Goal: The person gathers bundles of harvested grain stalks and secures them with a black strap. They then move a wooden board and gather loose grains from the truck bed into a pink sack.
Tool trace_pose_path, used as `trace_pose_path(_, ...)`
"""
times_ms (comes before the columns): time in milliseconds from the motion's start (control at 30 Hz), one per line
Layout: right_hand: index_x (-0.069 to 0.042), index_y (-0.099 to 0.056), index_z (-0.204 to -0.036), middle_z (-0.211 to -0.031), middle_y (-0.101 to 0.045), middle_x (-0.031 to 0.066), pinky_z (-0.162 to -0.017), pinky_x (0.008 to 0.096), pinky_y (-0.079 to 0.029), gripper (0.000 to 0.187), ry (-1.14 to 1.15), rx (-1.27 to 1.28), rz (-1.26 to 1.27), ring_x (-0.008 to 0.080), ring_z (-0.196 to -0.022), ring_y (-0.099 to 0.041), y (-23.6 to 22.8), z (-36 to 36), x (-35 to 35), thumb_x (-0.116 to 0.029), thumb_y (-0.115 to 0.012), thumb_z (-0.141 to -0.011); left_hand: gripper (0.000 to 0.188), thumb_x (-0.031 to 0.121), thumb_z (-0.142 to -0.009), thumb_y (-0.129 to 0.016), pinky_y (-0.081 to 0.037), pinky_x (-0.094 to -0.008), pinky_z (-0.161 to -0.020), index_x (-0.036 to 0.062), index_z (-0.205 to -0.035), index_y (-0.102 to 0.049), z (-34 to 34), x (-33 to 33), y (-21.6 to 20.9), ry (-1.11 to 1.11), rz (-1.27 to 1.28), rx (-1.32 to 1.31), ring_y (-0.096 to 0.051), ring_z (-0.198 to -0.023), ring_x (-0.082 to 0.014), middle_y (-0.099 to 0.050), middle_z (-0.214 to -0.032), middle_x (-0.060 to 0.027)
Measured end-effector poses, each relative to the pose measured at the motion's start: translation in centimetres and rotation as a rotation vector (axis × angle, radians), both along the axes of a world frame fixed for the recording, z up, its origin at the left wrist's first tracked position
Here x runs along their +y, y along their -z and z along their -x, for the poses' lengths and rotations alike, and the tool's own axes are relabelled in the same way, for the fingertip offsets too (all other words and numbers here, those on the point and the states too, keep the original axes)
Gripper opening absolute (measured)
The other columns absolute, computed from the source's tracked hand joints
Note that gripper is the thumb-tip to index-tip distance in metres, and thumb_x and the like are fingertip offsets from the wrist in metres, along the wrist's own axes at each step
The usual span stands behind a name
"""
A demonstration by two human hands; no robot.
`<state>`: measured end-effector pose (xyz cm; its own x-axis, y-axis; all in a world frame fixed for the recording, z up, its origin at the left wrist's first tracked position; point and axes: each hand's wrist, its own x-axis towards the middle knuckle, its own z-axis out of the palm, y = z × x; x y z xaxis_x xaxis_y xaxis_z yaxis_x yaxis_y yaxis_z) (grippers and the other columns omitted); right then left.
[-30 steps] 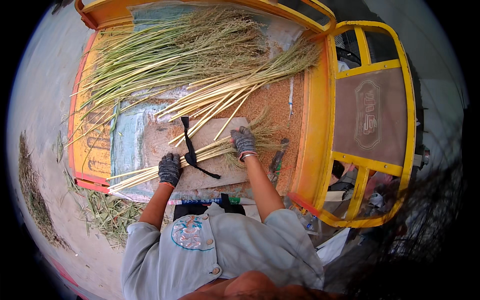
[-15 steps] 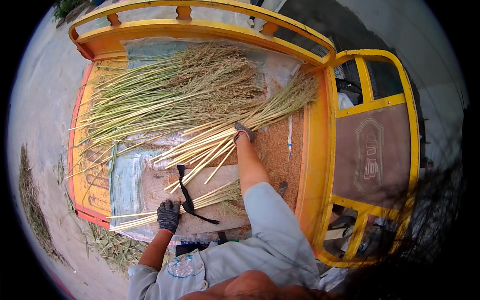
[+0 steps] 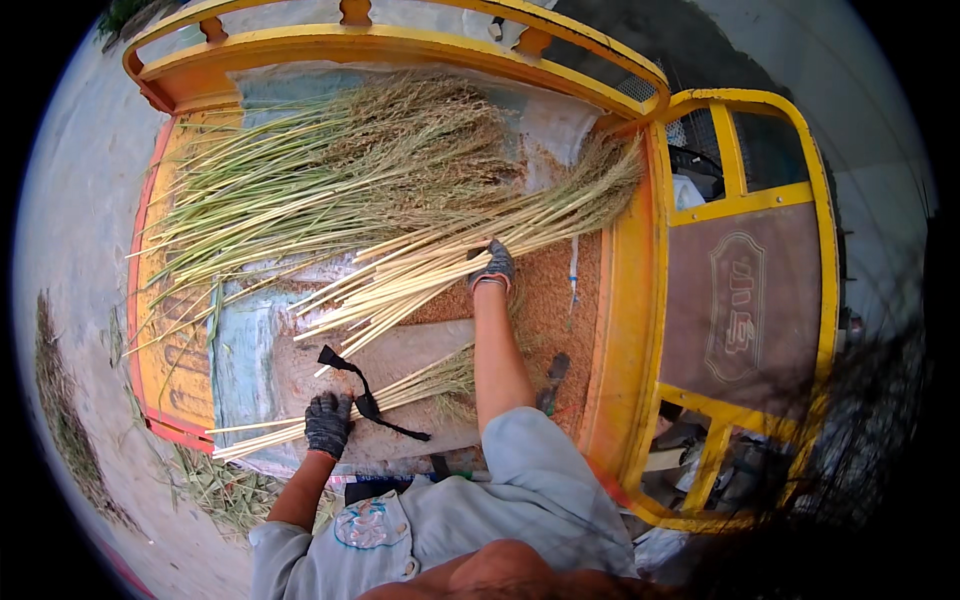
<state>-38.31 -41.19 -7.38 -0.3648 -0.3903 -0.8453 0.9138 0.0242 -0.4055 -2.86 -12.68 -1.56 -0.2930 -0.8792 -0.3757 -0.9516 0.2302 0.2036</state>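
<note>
My right hand (image 3: 492, 266), in a dark grey knit glove, is closed around pale stalks at the near side of a bundle (image 3: 400, 283). The bundle's brushy seed heads (image 3: 606, 185) point right, toward the yellow panel. Lower left, my left hand (image 3: 328, 424), also gloved, is closed over a smaller bundle of pale stalks (image 3: 400, 392), whose cut ends (image 3: 252, 440) stick out to its left. A black strap (image 3: 366, 398) with a knotted end lies across this smaller bundle, just right of my left hand.
A large heap of greener stalks with brown seed heads (image 3: 330, 170) covers the far side of the cargo bed. Yellow rails (image 3: 420, 45) edge its far side; a yellow-framed brown panel (image 3: 735, 300) stands at right. A dark-bladed tool (image 3: 553, 380) lies near my right forearm.
My right hand has shifted slightly right and turned, showing more of its back. The cut ends of its stalks are closer together. My left hand stays on the smaller bundle.
</note>
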Motion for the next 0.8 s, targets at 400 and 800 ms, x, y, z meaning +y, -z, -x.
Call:
trace_pose_path(400,-0.005,-0.056,-0.09,-0.076,-0.058,0.0079,-0.062,0.0373,-0.053,0.008,-0.025,0.006,0.524,0.0217,-0.072,-0.058,-7.3,5.4,0.6,-0.009,-0.051,-0.085,0.065,0.025,-0.065,-0.07,-0.04,-0.0447,-0.079,0.0221,-0.126,-0.046,-0.5,-0.6,-0.7,-0.001,-0.03,0.033,-0.047,-0.098,-0.0336,-0.05,-0.107,-0.0151)
trace_pose_path(800,-0.01,-0.053,-0.087,-0.081,-0.057,0.0028,-0.077,0.0406,-0.049,0.006,-0.258,0.138,0.861,0.0177,-0.08,-0.056,-27.4,-7.0,3.3,-0.007,-0.051,-0.083,0.053,0.022,-0.07,-0.063,-0.042,-0.0436,-0.08,0.0198,-0.121,-0.049,-1.5,1.1,1.8,-0.064,0.059,0.028,-0.049,-0.1,-0.031,-0.051,-0.113,-0.0137)
